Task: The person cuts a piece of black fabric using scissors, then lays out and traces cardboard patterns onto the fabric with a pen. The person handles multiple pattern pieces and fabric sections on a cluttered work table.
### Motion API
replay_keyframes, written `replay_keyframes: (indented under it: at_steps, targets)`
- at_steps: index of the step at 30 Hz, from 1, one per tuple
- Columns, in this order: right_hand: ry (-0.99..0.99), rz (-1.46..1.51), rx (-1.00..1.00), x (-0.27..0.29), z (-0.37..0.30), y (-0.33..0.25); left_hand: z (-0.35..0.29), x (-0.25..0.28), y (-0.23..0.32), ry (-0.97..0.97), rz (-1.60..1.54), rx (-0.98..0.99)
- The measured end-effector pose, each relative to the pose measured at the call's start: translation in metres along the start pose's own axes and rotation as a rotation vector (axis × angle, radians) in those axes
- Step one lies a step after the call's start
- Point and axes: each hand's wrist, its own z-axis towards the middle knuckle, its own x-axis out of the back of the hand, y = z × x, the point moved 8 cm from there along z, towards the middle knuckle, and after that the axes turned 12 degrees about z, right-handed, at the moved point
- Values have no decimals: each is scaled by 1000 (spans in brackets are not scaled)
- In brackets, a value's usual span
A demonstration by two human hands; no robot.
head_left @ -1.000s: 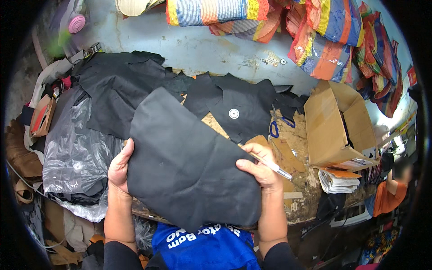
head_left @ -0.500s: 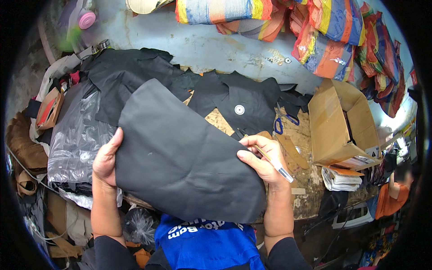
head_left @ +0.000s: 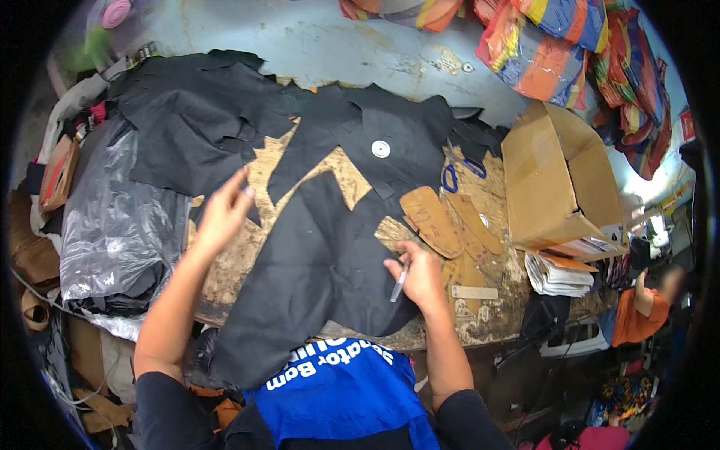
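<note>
A large black sheet of leather-like material (head_left: 300, 262) lies across the table's front, its near end hanging over the edge onto my blue-covered lap. My left hand (head_left: 223, 214) is raised just left of this sheet, fingers stretched out and holding nothing. Over the sheet's right side, my right hand (head_left: 418, 276) grips a slim pen (head_left: 400, 283), whose clear end points down toward me. Just beyond that hand are brown flat templates (head_left: 433, 221). More black pieces (head_left: 187, 135) spread along the back, with a white disc (head_left: 381, 149) on one of them.
Blue-handled scissors (head_left: 450, 178) lie at the back right, beside an open cardboard box (head_left: 540, 180). Stacked papers (head_left: 559, 276) sit below the box. A plastic-wrapped bundle (head_left: 120, 225) is on the left. A person in orange (head_left: 641, 311) is at far right.
The black sheet, held up by both hands before, now lies down on the table. My left hand has let go and moved up and right; the right keeps the pen, lower and further left.
</note>
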Motion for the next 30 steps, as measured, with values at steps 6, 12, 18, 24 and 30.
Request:
replay_keyframes:
  at_steps: [6, 12, 18, 24, 30]
  targets:
    - [139, 58, 189, -1, -14, 21, -106, -145, 15, -310, 754, -557]
    - [224, 69, 155, -7, 3, 31, -41, -136, 11, -182, 737, -693]
    - [297, 2, 261, -7, -1, 29, 23, -85, -11, 34, 119, -506]
    - [303, -32, 239, -2, -10, 32, -9, -23, -58, 7, 277, -61]
    - [163, -34, 104, 2, -12, 25, -43, -28, -68, -175, 495, 98]
